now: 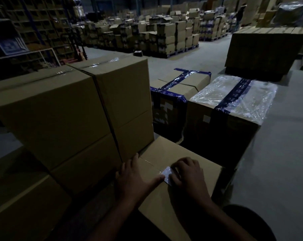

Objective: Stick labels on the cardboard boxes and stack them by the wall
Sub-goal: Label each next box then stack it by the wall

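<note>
A low cardboard box (166, 152) lies right in front of me, its top seam taped. On that top sits a small white label (166, 173). My left hand (135, 176) lies flat on the box, its thumb touching the label's left edge. My right hand (187, 173) presses down on the label's right part with bent fingers and hides that part. To the left stands a stack of tall plain cardboard boxes (60, 115), two side by side on top of others.
Behind the low box stand a box with blue tape (178, 87) and a box covered in clear film (234, 98). A dark pallet stack (265, 49) rises at the right. Many stacked boxes (164, 35) and shelving (25, 23) fill the back. Grey floor (282, 145) lies to the right.
</note>
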Motion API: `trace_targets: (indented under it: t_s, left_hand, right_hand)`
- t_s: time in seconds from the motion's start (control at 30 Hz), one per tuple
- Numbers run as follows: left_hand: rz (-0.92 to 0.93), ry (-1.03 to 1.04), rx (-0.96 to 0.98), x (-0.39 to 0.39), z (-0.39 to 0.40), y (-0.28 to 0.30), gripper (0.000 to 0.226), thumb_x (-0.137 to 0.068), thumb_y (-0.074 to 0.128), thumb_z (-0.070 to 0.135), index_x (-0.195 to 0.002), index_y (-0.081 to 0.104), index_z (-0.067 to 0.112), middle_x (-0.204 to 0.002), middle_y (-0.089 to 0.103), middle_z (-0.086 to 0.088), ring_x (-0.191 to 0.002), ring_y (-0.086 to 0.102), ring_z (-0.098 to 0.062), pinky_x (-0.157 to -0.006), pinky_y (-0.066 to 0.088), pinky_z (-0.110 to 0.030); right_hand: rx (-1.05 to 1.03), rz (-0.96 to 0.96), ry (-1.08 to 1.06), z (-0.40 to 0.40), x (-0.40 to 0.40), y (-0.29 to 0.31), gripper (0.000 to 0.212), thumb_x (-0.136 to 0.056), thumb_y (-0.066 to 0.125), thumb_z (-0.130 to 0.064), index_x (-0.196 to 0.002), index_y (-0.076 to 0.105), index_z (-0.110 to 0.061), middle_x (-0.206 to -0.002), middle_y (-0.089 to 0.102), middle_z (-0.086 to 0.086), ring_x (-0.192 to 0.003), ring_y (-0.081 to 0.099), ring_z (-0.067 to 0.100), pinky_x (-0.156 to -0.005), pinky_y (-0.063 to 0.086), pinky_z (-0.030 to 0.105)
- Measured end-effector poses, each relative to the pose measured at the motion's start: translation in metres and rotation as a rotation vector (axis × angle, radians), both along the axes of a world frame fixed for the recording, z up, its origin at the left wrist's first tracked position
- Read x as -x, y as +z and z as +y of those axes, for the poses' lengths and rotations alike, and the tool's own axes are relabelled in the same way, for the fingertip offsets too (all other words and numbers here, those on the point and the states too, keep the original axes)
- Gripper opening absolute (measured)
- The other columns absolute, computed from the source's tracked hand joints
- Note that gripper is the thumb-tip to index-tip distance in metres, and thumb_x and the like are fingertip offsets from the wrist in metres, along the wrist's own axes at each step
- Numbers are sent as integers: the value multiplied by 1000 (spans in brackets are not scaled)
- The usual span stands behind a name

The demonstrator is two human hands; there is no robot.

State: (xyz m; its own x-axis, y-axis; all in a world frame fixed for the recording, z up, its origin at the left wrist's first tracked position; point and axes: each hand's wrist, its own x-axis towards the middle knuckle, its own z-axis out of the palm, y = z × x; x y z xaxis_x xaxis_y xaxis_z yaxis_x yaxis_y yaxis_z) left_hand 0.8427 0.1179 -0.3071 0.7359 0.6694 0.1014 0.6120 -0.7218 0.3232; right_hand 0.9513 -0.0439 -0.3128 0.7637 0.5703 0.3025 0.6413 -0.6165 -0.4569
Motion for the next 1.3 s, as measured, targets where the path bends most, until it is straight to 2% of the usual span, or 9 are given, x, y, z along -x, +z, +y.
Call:
trace_targets:
  t_s: [0.13, 0.3, 0.47, 0.67, 0.8, 0.87, 0.97, 1.13, 1.3]
  left_hand:
    - [-21, -11, -2, 3, -2, 2, 129, -50, 25, 107, -152, 23, 28, -151, 40, 5, -137, 37, -15, -110, 27, -40]
    - [-39, -15, -25, 1, -2, 1, 129, -50, 25, 108, -151, 28, 27, -147, 44, 5, -134, 41, -14, -107, 31, -39]
    - [-46, -10, -2, 1, -2, 1, 130, -49, 24, 108, -150, 27, 27, -148, 43, 5, -134, 41, -14, -108, 30, -39]
    - [-46, -5, -15, 2, -2, 0, 128, -51, 26, 108, -151, 27, 28, -148, 44, 4, -133, 42, -16, -108, 32, -40]
    - [-51, -9, 5, 3, -3, 1, 128, -51, 28, 107, -151, 26, 27, -150, 42, 4, -135, 40, -15, -109, 31, -41]
    - [-53, -9, 2, 3, -3, 2, 127, -52, 27, 107, -151, 26, 27, -149, 42, 4, -135, 40, -15, -109, 31, -41]
    - [-48, -11, 6, 3, -3, 3, 126, -53, 28, 106, -151, 26, 27, -150, 42, 4, -135, 40, -15, -109, 31, -40]
    - [-42, -20, 25, 4, -3, 4, 125, -54, 32, 105, -152, 24, 28, -150, 40, 5, -136, 39, -14, -110, 30, -39]
    - [-45, -13, 38, 3, -3, 5, 126, -52, 33, 105, -151, 26, 28, -150, 42, 6, -135, 41, -13, -109, 30, -38]
  right_hand:
    - [-25, -39, -99, 3, 14, -5, 27, -76, 50, -50, -93, 62, -33, -94, 49, -13, -92, 40, 12, -72, 22, 27]
    - [35, 9, -70, 5, 5, -3, 46, -71, 38, -62, -97, 61, -32, -92, 47, -13, -92, 41, 12, -74, 19, 28]
    - [15, 67, -74, 6, 0, -1, 21, -79, 60, -48, -93, 61, -33, -85, 41, -16, -92, 44, 12, -74, 18, 28]
    - [24, -5, -103, 7, 4, -5, 48, -70, 34, -60, -97, 62, -32, -90, 48, -11, -93, 43, 15, -73, 18, 29]
    - [59, 28, -70, 5, 4, 0, 55, -67, 27, -63, -98, 61, -32, -90, 40, -14, -96, 41, 13, -73, 15, 28]
    - [40, 57, -79, 6, 2, 2, 49, -69, 34, -61, -96, 61, -31, -88, 39, -14, -95, 43, 13, -74, 15, 28]
    - [-18, 110, -101, 7, 1, 4, 20, -80, 62, -43, -95, 63, -30, -83, 38, -16, -97, 48, 17, -76, 18, 28]
    - [13, 83, -113, 5, 7, 3, 19, -82, 61, -41, -98, 63, -31, -87, 40, -13, -97, 45, 16, -75, 17, 28]
    - [-75, 168, -131, -1, 7, 10, 11, -80, 67, -35, -87, 59, -35, -78, 39, -17, -90, 46, 14, -76, 23, 30]
